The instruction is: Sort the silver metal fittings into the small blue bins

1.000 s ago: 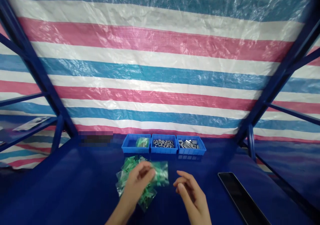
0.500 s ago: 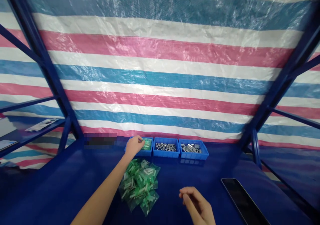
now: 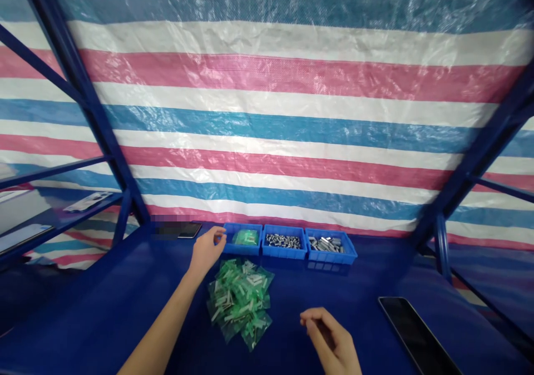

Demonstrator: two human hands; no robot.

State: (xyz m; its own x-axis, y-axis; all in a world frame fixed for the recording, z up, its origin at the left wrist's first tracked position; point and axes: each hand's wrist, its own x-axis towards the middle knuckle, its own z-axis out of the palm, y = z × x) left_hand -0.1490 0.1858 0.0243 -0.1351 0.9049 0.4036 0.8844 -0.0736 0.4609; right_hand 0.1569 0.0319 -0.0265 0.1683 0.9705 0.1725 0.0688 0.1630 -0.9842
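Observation:
At the left edge of the left blue bin [image 3: 243, 250] is my left hand [image 3: 206, 252], its fingers loosely curved, with a gap to the thumb and nothing visible between them. Green packets lie in that bin. In front of it spreads a pile of small clear-green plastic bags [image 3: 240, 300] with pale strips and metal bits inside. My right hand [image 3: 331, 339] hovers above the table to the right of the pile, fingertips curled against the thumb. Whatever it may hold is hidden.
A middle blue bin [image 3: 283, 252] holds small metal pieces; a right blue bin [image 3: 331, 257] holds longer metal pieces. A dark tablet-like device [image 3: 417, 336] lies at the right, a phone-like object [image 3: 189, 230] at the back left. Blue metal posts [image 3: 100, 124] frame a striped tarp [image 3: 292, 113].
My left hand has pulled back left from over the left bin, its fingers loosening. My right hand keeps its pose. The whole view has shifted slightly.

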